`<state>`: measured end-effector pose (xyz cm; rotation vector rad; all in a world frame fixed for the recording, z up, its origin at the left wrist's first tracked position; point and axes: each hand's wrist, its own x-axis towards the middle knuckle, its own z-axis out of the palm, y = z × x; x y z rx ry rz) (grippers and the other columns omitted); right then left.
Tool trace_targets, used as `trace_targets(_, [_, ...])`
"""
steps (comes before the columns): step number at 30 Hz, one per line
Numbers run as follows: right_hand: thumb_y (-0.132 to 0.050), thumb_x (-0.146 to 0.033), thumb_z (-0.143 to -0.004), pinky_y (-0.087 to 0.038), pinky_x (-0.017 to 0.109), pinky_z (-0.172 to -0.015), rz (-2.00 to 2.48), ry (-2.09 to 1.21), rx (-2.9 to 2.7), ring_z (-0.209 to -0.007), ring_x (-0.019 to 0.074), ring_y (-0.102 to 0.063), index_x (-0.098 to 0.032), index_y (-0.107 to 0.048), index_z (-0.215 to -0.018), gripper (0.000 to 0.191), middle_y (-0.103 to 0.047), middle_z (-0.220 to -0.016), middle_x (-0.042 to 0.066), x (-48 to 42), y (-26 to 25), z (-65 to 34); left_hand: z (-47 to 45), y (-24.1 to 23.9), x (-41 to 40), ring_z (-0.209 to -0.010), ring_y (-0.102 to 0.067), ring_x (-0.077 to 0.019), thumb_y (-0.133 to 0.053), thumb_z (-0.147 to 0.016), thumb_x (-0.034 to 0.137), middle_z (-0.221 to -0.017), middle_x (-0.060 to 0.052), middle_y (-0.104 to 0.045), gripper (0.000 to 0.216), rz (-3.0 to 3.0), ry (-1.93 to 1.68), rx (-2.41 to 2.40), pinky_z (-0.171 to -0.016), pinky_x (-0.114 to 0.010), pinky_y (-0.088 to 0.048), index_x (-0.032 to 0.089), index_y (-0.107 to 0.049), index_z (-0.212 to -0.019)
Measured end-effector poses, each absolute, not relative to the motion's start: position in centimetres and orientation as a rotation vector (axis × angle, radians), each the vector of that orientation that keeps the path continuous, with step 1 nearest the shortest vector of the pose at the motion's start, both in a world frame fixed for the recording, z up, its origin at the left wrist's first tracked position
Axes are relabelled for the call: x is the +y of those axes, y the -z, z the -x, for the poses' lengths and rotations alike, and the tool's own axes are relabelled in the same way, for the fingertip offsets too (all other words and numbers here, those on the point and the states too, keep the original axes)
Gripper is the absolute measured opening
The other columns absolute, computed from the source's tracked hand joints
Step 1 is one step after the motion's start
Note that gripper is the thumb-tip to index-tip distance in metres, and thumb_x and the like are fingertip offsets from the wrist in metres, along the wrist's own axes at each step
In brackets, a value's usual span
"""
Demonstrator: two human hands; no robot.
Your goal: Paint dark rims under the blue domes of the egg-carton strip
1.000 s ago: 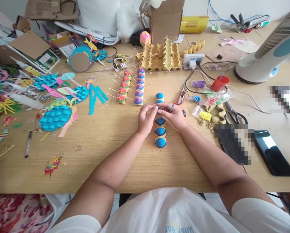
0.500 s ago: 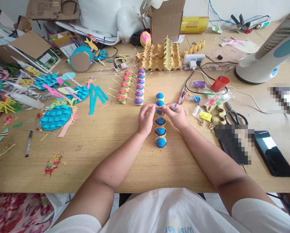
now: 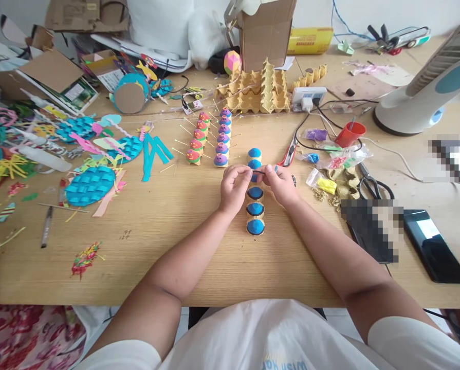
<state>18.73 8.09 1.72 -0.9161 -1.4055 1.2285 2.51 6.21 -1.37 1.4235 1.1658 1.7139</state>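
A row of egg-carton cups topped with blue clay point(image 3: 255, 209) runs up the table in front of me. Dark bands edge the nearer cups. Above the row, a thin black strip point(image 3: 258, 172) spans the gap between my fingertips. My left hand point(image 3: 233, 190) pinches its left end, while my right hand point(image 3: 282, 187) pinches the other. A small blue piece, perhaps a tool's end, shows at the right fingers; most of it is hidden. The hands partly cover the middle cups.
Farther back stand a purple-topped carton row point(image 3: 222, 139) and a red-green one point(image 3: 198, 139) with pins sticking out. Scissors point(image 3: 372, 185), a red cup point(image 3: 350, 133) and a red cutter point(image 3: 290, 150) lie right. Blue woven paper discs point(image 3: 90, 186) lie left. A fan point(image 3: 407, 110) stands back right.
My fingertips have moved slightly apart, and more of the black strip shows between them. The carton rows keep their places.
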Motion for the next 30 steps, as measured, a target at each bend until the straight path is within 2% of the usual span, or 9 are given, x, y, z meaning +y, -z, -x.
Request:
trace_targets(2, [-0.085, -0.083, -0.075, -0.058, 0.031, -0.073, 0.871, -1.265, -1.365, -0.071, 0.0144, -0.064, -0.021, -0.085, -0.095, 0.065, -0.075, -0.076, 0.001, 8.3, -1.5, -18.7, -2.5, 1.5, 6.4, -0.111, -0.072, -0.0233, -0.078, -0.093, 0.071, -0.105, -0.006, -0.077, 0.046, -1.356, -1.708, 1.159, -0.11, -0.042, -0.057, 0.025, -0.078, -0.095])
trace_targets(4, [-0.098, -0.071, -0.067, -0.062, 0.032, -0.081, 0.841, -1.325, -1.335, -0.081, 0.016, -0.071, -0.024, -0.085, -0.114, 0.068, -0.081, -0.088, 0.001, 8.4, -1.3, -18.5, -2.5, 1.7, 6.5, -0.11, -0.073, -0.0228, -0.079, -0.092, 0.071, -0.105, -0.006, -0.077, 0.047, -1.32, -1.709, 1.159, -0.108, -0.041, -0.057, 0.024, -0.078, -0.094])
trace_targets(5, [-0.101, -0.067, -0.065, -0.063, 0.033, -0.085, 0.831, -1.35, -1.324, -0.085, 0.0167, -0.073, -0.024, -0.085, -0.117, 0.069, -0.083, -0.093, 0.002, 8.4, -1.2, -18.4, -2.5, 1.7, 6.5, -0.109, -0.072, -0.0226, -0.079, -0.092, 0.07, -0.105, -0.006, -0.077, 0.046, -1.314, -1.707, 1.159, -0.108, -0.04, -0.058, 0.024, -0.077, -0.094])
trace_targets(9, [-0.098, -0.066, -0.07, -0.065, 0.037, -0.096, 0.833, -1.332, -1.339, -0.093, 0.0193, -0.078, -0.025, -0.089, -0.105, 0.055, -0.088, -0.101, 0.004, 8.2, -1.2, -18.2, -2.5, 1.7, 6.5, -0.11, -0.072, -0.0225, -0.079, -0.094, 0.067, -0.104, -0.006, -0.078, 0.043, -1.337, -1.682, 1.162, -0.107, -0.04, -0.058, 0.024, -0.076, -0.091])
trace_targets(13, [-0.093, -0.068, -0.075, -0.066, 0.039, -0.092, 0.903, -1.244, -1.412, -0.085, 0.0201, -0.077, -0.026, -0.091, -0.097, 0.048, -0.088, -0.093, 0.004, 8.1, -1.5, -18.5, -2.6, 1.4, 6.3, -0.111, -0.072, -0.0223, -0.078, -0.094, 0.067, -0.105, -0.006, -0.077, 0.044, -1.331, -1.658, 1.184, -0.107, -0.039, -0.058, 0.024, -0.075, -0.089])
trace_targets(17, [-0.091, -0.072, -0.075, -0.064, 0.036, -0.083, 0.926, -1.235, -1.425, -0.079, 0.019, -0.074, -0.025, -0.092, -0.096, 0.051, -0.085, -0.085, 0.003, 8.1, -1.7, -18.6, -2.6, 1.0, 6.2, -0.11, -0.072, -0.022, -0.075, -0.093, 0.073, -0.103, -0.006, -0.077, 0.05, -1.275, -1.669, 1.179, -0.108, -0.038, -0.056, 0.024, -0.075, -0.087])
trace_targets(21, [-0.091, -0.073, -0.075, -0.059, 0.033, -0.076, 0.972, -1.186, -1.428, -0.075, 0.0182, -0.071, -0.023, -0.087, -0.076, 0.05, -0.082, -0.077, 0.003, 7.9, -2.1, -18.7, -2.7, 0.7, 6.0, -0.111, -0.072, -0.0226, -0.074, -0.092, 0.077, -0.102, -0.006, -0.078, 0.054, -1.248, -1.698, 1.174, -0.109, -0.039, -0.055, 0.024, -0.075, -0.086])
trace_targets(25, [-0.084, -0.082, -0.077, -0.052, 0.031, -0.067, 1.01, -1.135, -1.467, -0.066, 0.0155, -0.063, -0.021, -0.079, -0.063, 0.062, -0.077, -0.067, 0.004, 7.7, -2.5, -18.8, -2.6, 0.5, 5.9, -0.108, -0.072, -0.022, -0.075, -0.092, 0.077, -0.105, -0.006, -0.078, 0.052, -1.257, -1.692, 1.171, -0.105, -0.038, -0.055, 0.024, -0.078, -0.092])
trace_targets(30, [-0.078, -0.089, -0.077, -0.052, 0.031, -0.067, 0.995, -1.155, -1.469, -0.063, 0.0148, -0.061, -0.021, -0.073, -0.059, 0.071, -0.073, -0.063, 0.003, 7.6, -2.7, -18.6, -2.5, 0.2, 5.5, -0.114, -0.072, -0.025, -0.071, -0.097, 0.072, -0.11, -0.007, -0.079, 0.047, -1.39, -1.621, 1.142, -0.108, -0.042, -0.055, 0.027, -0.081, -0.099])
